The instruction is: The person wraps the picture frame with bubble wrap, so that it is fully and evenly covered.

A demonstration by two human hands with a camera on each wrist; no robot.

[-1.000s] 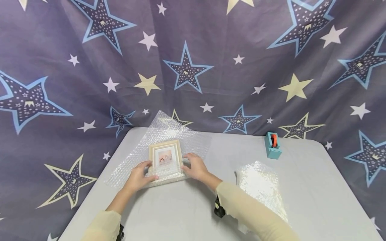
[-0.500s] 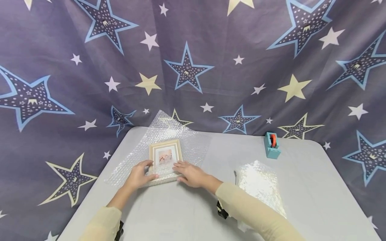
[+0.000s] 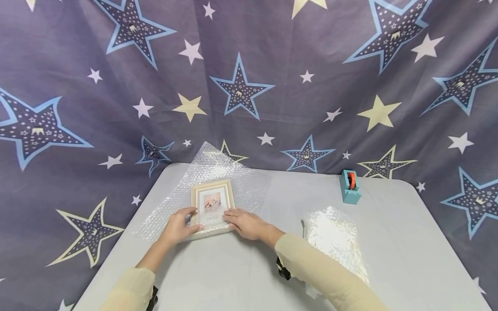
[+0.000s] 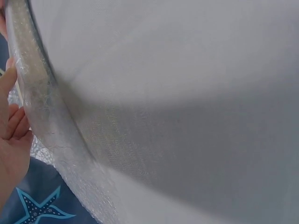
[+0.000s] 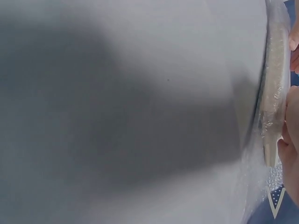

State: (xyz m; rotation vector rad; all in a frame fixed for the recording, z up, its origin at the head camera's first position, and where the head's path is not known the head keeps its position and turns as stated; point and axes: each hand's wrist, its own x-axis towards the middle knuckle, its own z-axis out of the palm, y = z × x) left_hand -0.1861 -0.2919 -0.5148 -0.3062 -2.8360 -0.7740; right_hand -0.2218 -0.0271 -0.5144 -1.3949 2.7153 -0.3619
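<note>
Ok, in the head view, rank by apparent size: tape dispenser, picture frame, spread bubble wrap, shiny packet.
1. spread bubble wrap
2. shiny packet, partly hidden by the right sleeve
3. picture frame
4. tape dispenser

A dark purple-grey cloth hung behind the far edge of the bench and beyond its left and right edges. Blue-edged stars mingled with plain yellow and white ones. The bench, pale grey, had rounded far corners; soft shadows crossed its top.
</note>
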